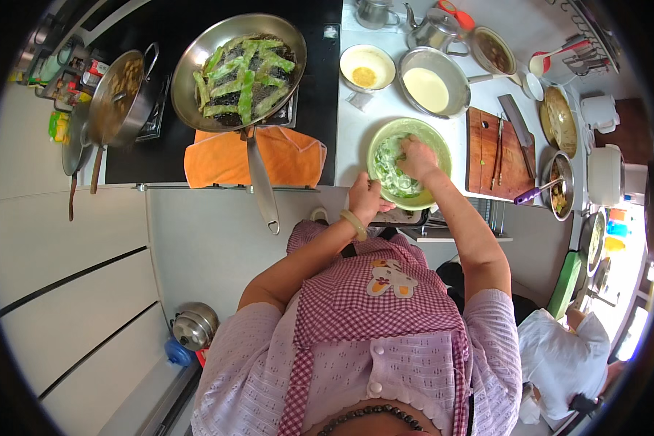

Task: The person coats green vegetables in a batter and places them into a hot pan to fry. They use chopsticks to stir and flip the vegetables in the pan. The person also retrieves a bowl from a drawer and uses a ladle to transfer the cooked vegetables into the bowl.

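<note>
My left hand (366, 200), with a pale bangle at the wrist, grips the near left rim of a light green bowl (442, 139). Inside the bowl lie green vegetable pieces (395, 173) coated in white powder or batter. My right hand (417, 158) reaches down into them; its fingertips are partly hidden, so what they hold is unclear. Just behind the green bowl stands a steel bowl of pale yellow batter (426, 90). Left of that is a white bowl (367, 68) with a little yellow residue. A wooden cutting board (488, 155) carries a cleaver (516, 128) and chopsticks (497, 152).
On the black hob (158, 32), a frying pan (185, 71) holds green strips in oil, its handle jutting toward me over an orange cloth (261, 155). A pot (101, 125) of brown food stands farther left. Kettles line the back right. Another person (567, 359) is at lower right.
</note>
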`<action>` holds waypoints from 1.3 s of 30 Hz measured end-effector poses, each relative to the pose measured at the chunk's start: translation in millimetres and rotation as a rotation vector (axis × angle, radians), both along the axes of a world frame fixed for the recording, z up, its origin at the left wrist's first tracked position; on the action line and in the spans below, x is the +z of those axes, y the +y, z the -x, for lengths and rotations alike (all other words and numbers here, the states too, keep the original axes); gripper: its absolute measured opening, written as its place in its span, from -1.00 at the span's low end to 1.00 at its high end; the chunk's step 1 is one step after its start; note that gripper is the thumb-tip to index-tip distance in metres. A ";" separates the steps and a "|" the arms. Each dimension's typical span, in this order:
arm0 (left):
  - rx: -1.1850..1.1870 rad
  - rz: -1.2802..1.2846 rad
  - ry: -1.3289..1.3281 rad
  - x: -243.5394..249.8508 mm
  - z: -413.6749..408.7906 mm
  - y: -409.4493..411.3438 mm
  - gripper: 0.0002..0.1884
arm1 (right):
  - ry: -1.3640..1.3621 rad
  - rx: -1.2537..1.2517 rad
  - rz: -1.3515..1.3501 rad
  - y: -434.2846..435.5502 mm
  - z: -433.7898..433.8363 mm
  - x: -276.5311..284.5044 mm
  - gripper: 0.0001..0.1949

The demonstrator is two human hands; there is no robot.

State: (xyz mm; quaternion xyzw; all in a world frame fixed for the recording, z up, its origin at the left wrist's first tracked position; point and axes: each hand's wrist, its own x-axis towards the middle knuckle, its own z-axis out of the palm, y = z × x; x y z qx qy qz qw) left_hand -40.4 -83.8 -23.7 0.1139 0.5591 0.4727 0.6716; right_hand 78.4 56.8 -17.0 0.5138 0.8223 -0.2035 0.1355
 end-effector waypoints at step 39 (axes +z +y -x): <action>-0.158 0.015 0.047 1.5 34.2 -15.6 -0.70 | 1.000 0.145 -0.197 40.9 215.8 149.6 -0.85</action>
